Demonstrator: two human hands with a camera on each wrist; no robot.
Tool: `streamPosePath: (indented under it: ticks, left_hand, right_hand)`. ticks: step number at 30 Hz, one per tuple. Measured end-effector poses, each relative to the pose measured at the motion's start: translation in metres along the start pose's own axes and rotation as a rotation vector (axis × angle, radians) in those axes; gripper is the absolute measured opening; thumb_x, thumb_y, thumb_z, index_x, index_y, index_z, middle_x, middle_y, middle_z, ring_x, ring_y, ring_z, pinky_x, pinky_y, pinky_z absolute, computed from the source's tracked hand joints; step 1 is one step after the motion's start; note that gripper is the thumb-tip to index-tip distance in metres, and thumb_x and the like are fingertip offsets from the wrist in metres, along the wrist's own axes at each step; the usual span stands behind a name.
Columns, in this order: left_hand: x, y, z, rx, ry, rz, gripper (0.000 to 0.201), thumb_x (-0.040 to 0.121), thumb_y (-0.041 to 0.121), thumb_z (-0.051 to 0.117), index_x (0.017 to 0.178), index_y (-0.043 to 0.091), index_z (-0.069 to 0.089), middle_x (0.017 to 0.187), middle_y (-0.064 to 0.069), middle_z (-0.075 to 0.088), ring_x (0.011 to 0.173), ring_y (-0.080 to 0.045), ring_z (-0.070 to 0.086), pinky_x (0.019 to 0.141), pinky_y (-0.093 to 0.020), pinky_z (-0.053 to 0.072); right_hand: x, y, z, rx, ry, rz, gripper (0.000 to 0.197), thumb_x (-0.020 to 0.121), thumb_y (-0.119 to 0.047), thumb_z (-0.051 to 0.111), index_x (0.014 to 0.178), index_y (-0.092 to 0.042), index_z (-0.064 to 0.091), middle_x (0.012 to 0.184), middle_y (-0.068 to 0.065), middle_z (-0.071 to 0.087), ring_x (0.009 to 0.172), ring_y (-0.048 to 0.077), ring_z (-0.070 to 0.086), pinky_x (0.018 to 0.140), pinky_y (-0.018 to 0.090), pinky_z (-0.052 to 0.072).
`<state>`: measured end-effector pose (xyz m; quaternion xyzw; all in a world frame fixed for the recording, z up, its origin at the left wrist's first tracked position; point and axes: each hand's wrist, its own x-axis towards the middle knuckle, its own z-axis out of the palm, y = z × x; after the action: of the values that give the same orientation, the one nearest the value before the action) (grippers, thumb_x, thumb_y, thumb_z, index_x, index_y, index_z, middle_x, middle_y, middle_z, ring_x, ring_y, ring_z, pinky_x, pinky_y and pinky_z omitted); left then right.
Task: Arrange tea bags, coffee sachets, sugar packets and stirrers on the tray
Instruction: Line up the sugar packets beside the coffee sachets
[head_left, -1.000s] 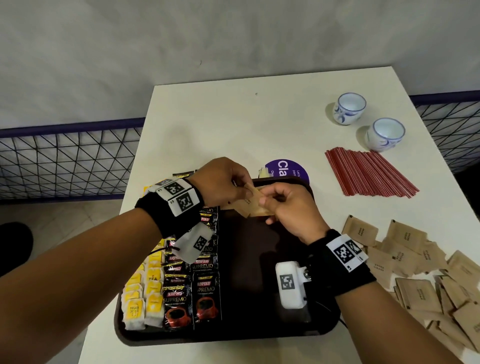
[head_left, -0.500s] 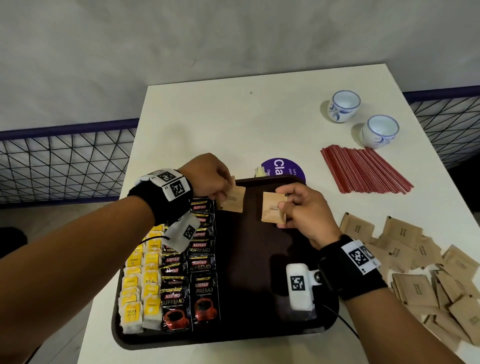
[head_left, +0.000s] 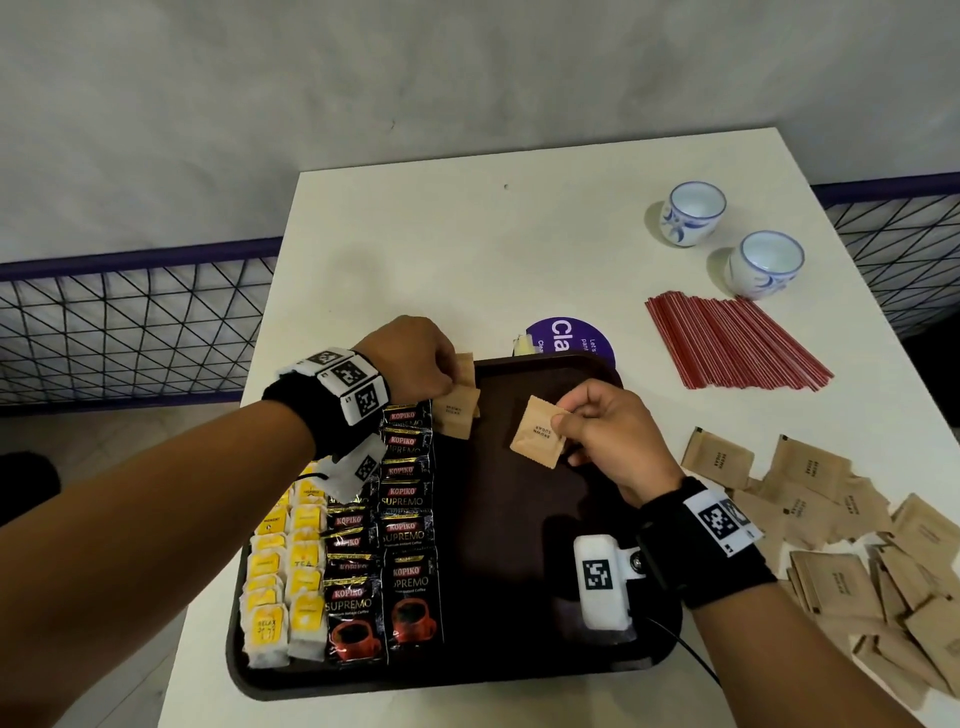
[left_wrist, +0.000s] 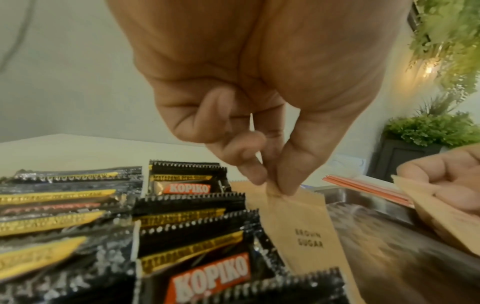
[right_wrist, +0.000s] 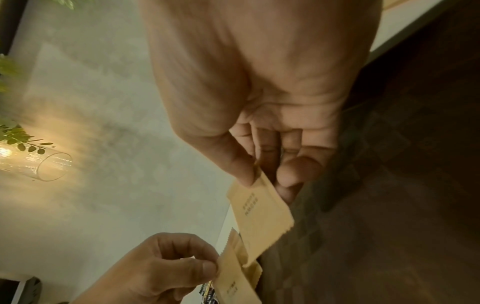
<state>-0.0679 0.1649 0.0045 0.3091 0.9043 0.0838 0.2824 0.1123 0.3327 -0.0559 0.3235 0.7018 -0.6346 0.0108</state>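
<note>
A dark brown tray (head_left: 519, 670) holds yellow tea bags (head_left: 283, 571) at its left and black Kopiko coffee sachets (head_left: 408, 519) beside them. My left hand (head_left: 441, 384) pinches the top edge of a brown sugar packet (head_left: 456, 411) (left_wrist: 303, 224) at the tray's far end, right of the sachets; another packet (head_left: 465, 366) shows behind it. My right hand (head_left: 566, 426) pinches a second brown sugar packet (head_left: 537, 434) (right_wrist: 259, 211) above the tray's bare middle. Loose sugar packets (head_left: 852, 525) lie on the table at right. Red stirrers (head_left: 732, 343) lie farther back.
Two white-and-blue cups (head_left: 693, 213) (head_left: 763, 262) stand at the back right of the white table (head_left: 467, 249). A purple round sticker (head_left: 569, 338) lies behind the tray. A wire fence (head_left: 119, 322) runs along the table's left and right.
The hands, together over the tray's far end a second ago, have drawn apart, each with a sugar packet. The left one moved down beside the coffee sachets.
</note>
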Motion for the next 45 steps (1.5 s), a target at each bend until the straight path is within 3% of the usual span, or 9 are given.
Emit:
streamPosePath:
  ticks: [4,8,15,19,23,31,36,41,45]
  left_hand:
    - [0.003,-0.002,0.005,0.108,0.036,-0.025,0.016,0.075,0.022,0.063,0.082,0.028,0.076,0.080,0.014,0.068,0.080,-0.010,0.064,0.064,-0.022,0.047]
    - [0.004,-0.003,0.007,0.196,0.088,-0.022,0.015,0.075,0.027,0.064,0.084,0.031,0.075,0.083,0.013,0.065,0.080,-0.013,0.062,0.059,-0.022,0.040]
    - [0.008,-0.008,0.012,0.227,0.163,-0.022,0.008,0.075,0.036,0.063,0.078,0.034,0.070,0.085,0.014,0.059,0.080,-0.012,0.058,0.062,-0.025,0.037]
    - [0.010,-0.010,0.012,0.240,0.175,-0.015,0.011,0.075,0.040,0.062,0.079,0.033,0.070,0.087,0.014,0.059,0.081,-0.012,0.058,0.063,-0.025,0.038]
    - [0.009,-0.009,0.013,0.277,0.155,-0.018,0.008,0.078,0.042,0.062,0.076,0.034,0.064,0.089,0.014,0.055,0.081,-0.012,0.056,0.066,-0.027,0.039]
    - [0.005,-0.006,0.013,0.336,0.158,0.000,0.010,0.083,0.039,0.058,0.076,0.033,0.061,0.091,0.011,0.048,0.080,-0.015,0.052,0.067,-0.028,0.038]
    - [0.001,-0.005,0.009,0.336,0.169,0.012,0.017,0.087,0.043,0.056,0.089,0.032,0.069,0.096,0.011,0.051,0.086,-0.015,0.056,0.070,-0.028,0.041]
    - [-0.008,0.006,-0.007,-0.024,0.064,0.121,0.012,0.086,0.036,0.064,0.093,0.035,0.073,0.089,0.019,0.063,0.085,0.000,0.058,0.074,-0.022,0.044]
    - [-0.013,0.020,-0.007,-0.201,-0.096,0.204,0.010,0.081,0.032,0.077,0.090,0.031,0.076,0.080,0.014,0.071,0.067,0.008,0.058,0.059,-0.006,0.037]
  right_hand:
    - [-0.002,0.000,0.003,0.049,-0.061,0.028,0.024,0.087,0.008,0.063,0.096,-0.014,0.060,0.102,0.021,0.065,0.084,0.026,0.072,0.059,0.032,0.060]
    - [-0.006,-0.004,0.006,0.093,-0.157,0.049,0.057,0.086,0.016,0.056,0.125,-0.026,0.064,0.091,0.010,0.052,0.090,0.024,0.070,0.066,0.038,0.062]
    - [-0.008,-0.005,0.013,0.051,-0.115,0.070,0.024,0.088,0.009,0.058,0.096,-0.012,0.067,0.097,0.012,0.065,0.087,0.026,0.073,0.069,0.045,0.063]
    - [-0.005,-0.005,0.014,-0.048,-0.080,0.029,0.007,0.087,0.002,0.066,0.091,-0.004,0.064,0.088,0.013,0.073,0.072,0.018,0.072,0.058,0.030,0.059]
    - [-0.004,-0.007,0.018,-0.038,-0.084,0.037,0.009,0.084,0.003,0.069,0.087,-0.003,0.063,0.078,0.012,0.074,0.062,0.019,0.069,0.048,0.023,0.048]
    - [-0.006,-0.014,0.029,0.162,-0.148,0.149,0.015,0.087,0.011,0.064,0.086,-0.003,0.059,0.080,0.020,0.073,0.071,0.031,0.075,0.064,0.033,0.061]
    - [-0.008,-0.016,0.029,0.200,-0.138,0.157,0.012,0.087,0.011,0.063,0.089,0.000,0.059,0.085,0.023,0.073,0.074,0.032,0.076,0.066,0.033,0.062]
    - [-0.008,-0.021,0.026,0.259,-0.110,0.149,0.012,0.088,0.011,0.063,0.091,0.001,0.058,0.090,0.025,0.073,0.076,0.034,0.076,0.070,0.035,0.063]
    - [-0.011,-0.028,0.026,0.301,-0.106,0.108,0.011,0.088,0.011,0.062,0.089,0.002,0.058,0.083,0.024,0.072,0.075,0.035,0.075,0.068,0.033,0.063]
